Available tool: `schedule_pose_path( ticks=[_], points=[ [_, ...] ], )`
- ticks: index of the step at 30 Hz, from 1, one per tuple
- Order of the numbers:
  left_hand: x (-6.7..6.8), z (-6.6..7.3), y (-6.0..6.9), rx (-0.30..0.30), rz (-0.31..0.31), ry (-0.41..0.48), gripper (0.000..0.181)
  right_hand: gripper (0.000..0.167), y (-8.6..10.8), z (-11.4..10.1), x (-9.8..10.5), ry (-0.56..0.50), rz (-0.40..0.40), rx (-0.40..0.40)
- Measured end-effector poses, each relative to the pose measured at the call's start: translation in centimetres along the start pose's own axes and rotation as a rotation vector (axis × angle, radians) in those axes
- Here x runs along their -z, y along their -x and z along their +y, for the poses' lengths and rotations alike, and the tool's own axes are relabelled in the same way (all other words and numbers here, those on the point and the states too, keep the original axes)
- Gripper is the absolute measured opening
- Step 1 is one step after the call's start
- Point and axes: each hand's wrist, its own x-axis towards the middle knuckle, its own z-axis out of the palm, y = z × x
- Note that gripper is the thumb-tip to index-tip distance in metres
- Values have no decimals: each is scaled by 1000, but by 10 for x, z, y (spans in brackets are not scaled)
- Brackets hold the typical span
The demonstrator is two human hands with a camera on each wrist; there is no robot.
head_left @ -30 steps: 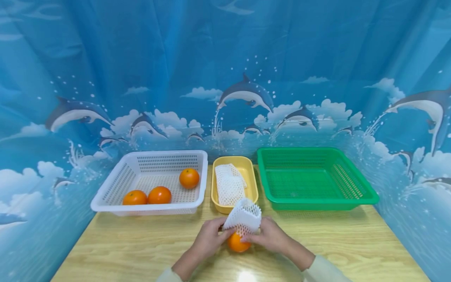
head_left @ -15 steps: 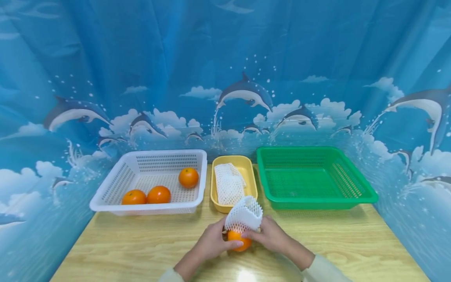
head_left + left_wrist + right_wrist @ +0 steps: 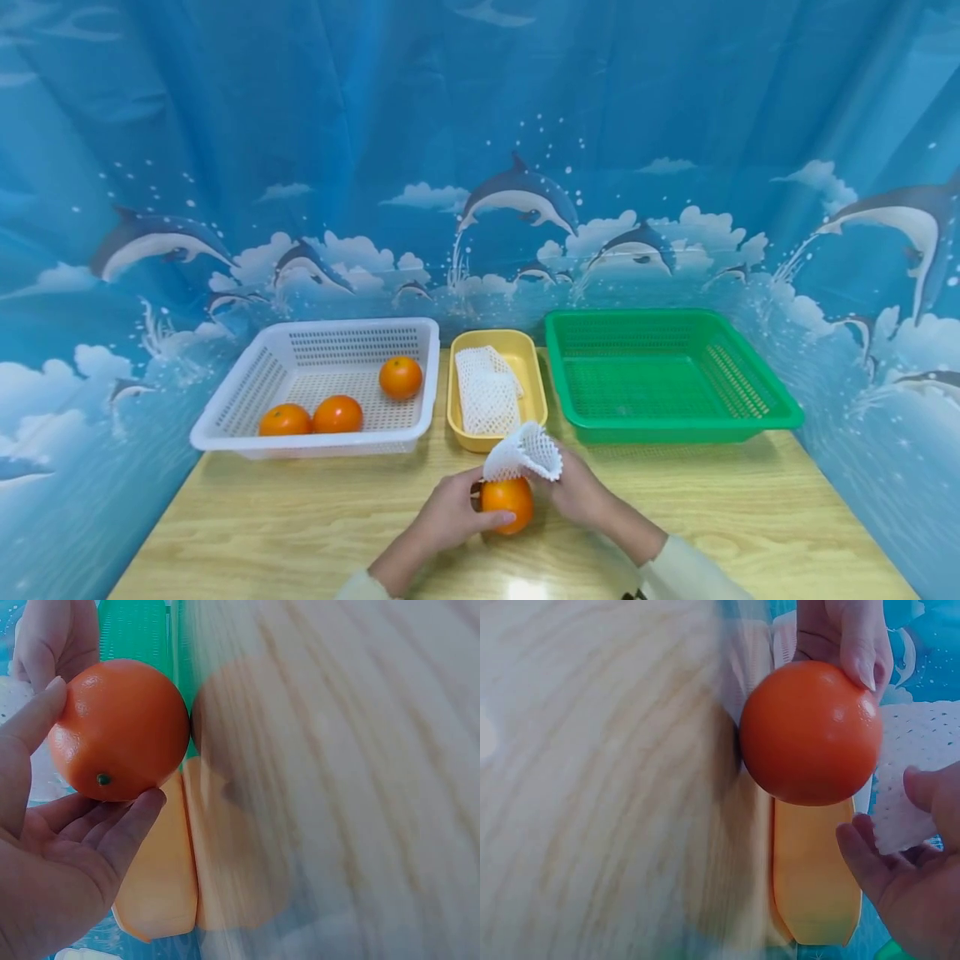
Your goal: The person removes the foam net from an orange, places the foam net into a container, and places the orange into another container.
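In the head view an orange (image 3: 507, 505) is at the front middle, at the table surface. My left hand (image 3: 448, 510) grips it from the left, thumb on the near side. The left wrist view shows its green stem dot and the fingers (image 3: 135, 829) beneath it. Just above the orange is a white foam fruit net (image 3: 517, 455), its mouth spread toward the right. My right hand (image 3: 579, 490) holds this net, fingers partly hidden behind it. In the right wrist view the net (image 3: 911, 780) lies between thumb and fingers, and the orange (image 3: 810, 735) is outside it.
A white basket (image 3: 311, 437) with 3 oranges stands at the left. In the middle, a yellow tray (image 3: 536, 392) contains white foam nets (image 3: 487, 396). A green basket (image 3: 675, 429) stands at the right on the wooden table (image 3: 300, 525). A dolphin-print curtain (image 3: 480, 100) hangs behind.
The foam net has come up off the orange's top, moving slightly up and right with my right hand. My right thumb has left the orange. The left thumb has shifted lower across the orange.
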Motion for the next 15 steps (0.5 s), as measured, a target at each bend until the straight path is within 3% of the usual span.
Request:
schedule_pose_path(
  ticks=[4, 11, 15],
  points=[
    [0, -1, 0, 6, -5, 15, 64, 35, -6, 0, 1, -28, 50, -12],
    [0, -4, -2, 16, -20, 22, 71, 38, -15, -4, 1, -169, 163, -158],
    [0, -6, -2, 0, -15, 4, 75, 29, -23, -5, 0, -177, 237, -166]
  ],
)
